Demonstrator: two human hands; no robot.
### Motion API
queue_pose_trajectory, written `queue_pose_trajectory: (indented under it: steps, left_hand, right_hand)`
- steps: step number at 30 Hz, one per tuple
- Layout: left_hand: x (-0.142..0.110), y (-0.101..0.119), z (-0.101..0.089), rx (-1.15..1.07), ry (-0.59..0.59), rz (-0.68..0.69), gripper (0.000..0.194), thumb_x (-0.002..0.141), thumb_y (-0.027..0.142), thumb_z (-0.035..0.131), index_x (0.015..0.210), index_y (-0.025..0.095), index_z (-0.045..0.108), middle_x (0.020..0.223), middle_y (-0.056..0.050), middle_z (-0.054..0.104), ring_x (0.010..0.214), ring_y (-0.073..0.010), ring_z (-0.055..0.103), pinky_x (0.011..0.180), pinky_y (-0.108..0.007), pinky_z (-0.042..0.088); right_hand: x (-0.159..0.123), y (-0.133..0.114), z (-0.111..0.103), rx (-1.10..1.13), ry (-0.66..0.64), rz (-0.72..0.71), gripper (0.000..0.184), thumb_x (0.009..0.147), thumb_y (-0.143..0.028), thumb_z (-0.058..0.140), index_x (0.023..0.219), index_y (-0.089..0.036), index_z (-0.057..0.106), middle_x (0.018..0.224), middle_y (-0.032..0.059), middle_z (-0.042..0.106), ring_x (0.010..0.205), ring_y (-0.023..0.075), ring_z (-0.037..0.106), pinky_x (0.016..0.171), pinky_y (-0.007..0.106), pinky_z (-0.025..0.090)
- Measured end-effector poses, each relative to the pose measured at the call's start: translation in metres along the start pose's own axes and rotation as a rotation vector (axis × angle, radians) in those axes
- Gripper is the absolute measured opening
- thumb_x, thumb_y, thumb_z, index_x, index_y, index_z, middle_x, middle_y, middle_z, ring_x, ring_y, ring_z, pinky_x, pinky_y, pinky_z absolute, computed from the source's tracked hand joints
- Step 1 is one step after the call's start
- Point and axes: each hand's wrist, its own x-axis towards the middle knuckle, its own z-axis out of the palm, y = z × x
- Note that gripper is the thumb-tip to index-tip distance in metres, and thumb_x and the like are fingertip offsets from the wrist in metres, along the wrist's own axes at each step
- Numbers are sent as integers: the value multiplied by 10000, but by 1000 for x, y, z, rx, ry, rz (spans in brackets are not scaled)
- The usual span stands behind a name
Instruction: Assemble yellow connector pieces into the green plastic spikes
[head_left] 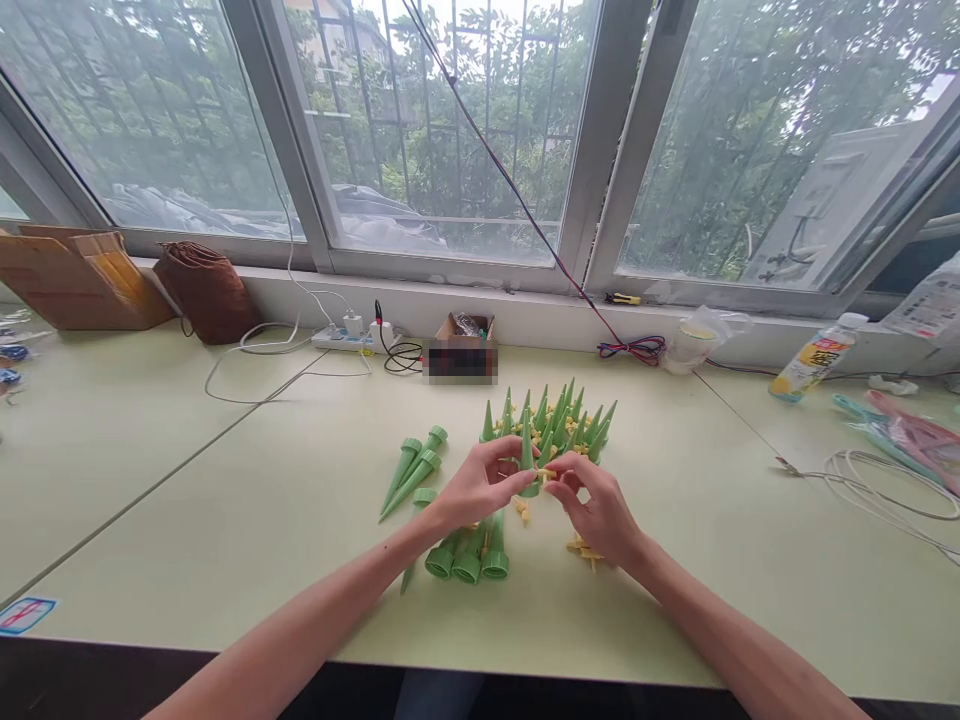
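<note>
My left hand (480, 478) is closed round a green plastic spike (526, 440), which stands point up with its wide cap at the bottom. Between the fingertips of my right hand (596, 505) is a small yellow plastic piece (546, 473), held against the side of the spike. Behind both hands stands a cluster of similar green spikes (559, 415) with yellow pieces among them. Several more spikes (466, 560) lie under my left wrist, caps toward me. Loose yellow pieces (585, 548) lie below my right hand, partly hidden by it.
Three green spikes (411, 465) lie to the left. Along the window sill are a small box (460, 350), a power strip (349, 338), a brown bag (206, 290) and a cardboard box (79, 280). A bottle (817, 358) and coiled white cable (870, 485) are at right.
</note>
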Motion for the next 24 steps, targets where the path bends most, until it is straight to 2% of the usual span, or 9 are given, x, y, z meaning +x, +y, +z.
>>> queue_pose_trajectory:
  steps: [3, 6, 11, 14, 19, 22, 24]
  left_hand:
    - [-1, -3, 2, 117, 25, 80, 267, 889, 368, 639, 1021, 136, 623, 767, -3, 553, 609, -87, 472, 551, -207, 436]
    - [-2, -7, 4, 224, 57, 136, 240, 891, 343, 632, 1013, 136, 620, 678, 28, 492, 589, -90, 442, 593, -224, 458]
    - [-3, -11, 8, 310, 56, 235, 187, 905, 294, 599, 1000, 137, 637, 760, 3, 524, 592, -81, 438, 572, -212, 437]
    - [-3, -14, 8, 368, 51, 279, 165, 902, 276, 599, 982, 138, 643, 737, 5, 522, 601, -89, 453, 579, -216, 429]
    - [-4, -14, 9, 339, 55, 227, 157, 884, 255, 615, 986, 139, 638, 711, 21, 503, 595, -85, 443, 579, -207, 437]
    - [-3, -9, 9, 265, 45, 144, 170, 881, 269, 623, 987, 137, 638, 757, 5, 548, 607, -86, 461, 598, -213, 461]
    - [-2, -7, 7, 184, 39, 93, 197, 881, 287, 630, 1001, 131, 638, 828, -22, 597, 635, -92, 499, 603, -217, 466]
  right_hand:
    - [0, 2, 0, -10, 2, 16, 138, 984, -314, 531, 920, -194, 557, 695, -17, 544, 565, 116, 480, 535, 230, 405]
    - [-1, 4, 0, -14, -10, 49, 192, 988, -314, 509, 842, -192, 540, 674, -15, 529, 559, 115, 451, 520, 232, 369]
    - [0, 4, 0, -12, -29, 86, 282, 1011, -313, 441, 763, -192, 497, 629, -28, 465, 534, 106, 375, 504, 235, 311]
    - [1, 3, 1, -15, -23, 97, 335, 1020, -318, 416, 708, -198, 434, 605, -43, 399, 526, 100, 325, 503, 235, 290]
    - [1, 4, 3, -16, -16, 127, 381, 1020, -338, 421, 667, -203, 376, 590, -54, 341, 523, 99, 290, 502, 240, 271]
    - [1, 3, 3, -11, -33, 160, 356, 1018, -357, 434, 701, -196, 451, 597, -47, 397, 524, 102, 338, 508, 241, 298]
    - [1, 1, 2, 2, -45, 172, 278, 1009, -364, 460, 800, -192, 528, 634, -34, 476, 527, 106, 400, 514, 239, 340]
